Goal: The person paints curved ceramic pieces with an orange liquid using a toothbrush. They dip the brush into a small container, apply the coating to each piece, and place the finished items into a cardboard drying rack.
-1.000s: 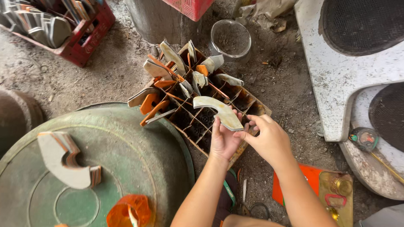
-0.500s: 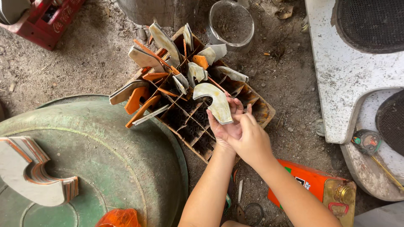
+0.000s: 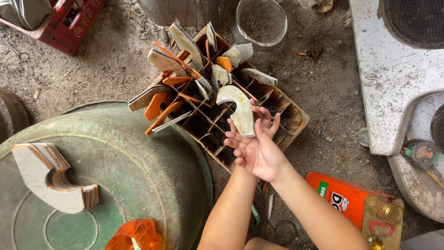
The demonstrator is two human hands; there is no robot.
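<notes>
In the head view, both hands met at the centre of the frame, over the lower right part of a partitioned wooden crate that sat on the dirt ground. The right hand lay palm up with its fingers spread, and the left hand was mostly hidden behind it, only fingertips showing. Together they held a curved pale-grey cut piece, hook-shaped, upright against the fingers; which hand's grip actually pinched it I could not tell.

The crate's compartments toward upper centre held more pieces of the same sort, grey and orange, standing tilted at various angles. At lower left, a stack of curved pieces with orange edges rested on a large green round lid. An orange translucent object sat at the lid's bottom edge.

At lower right lay a rectangular orange tin can with a white and green label and a brass-coloured cap. A red crate stood in the upper left corner, and a clear round container at upper centre. A white concrete slab filled the upper right, a tape measure just below it.
</notes>
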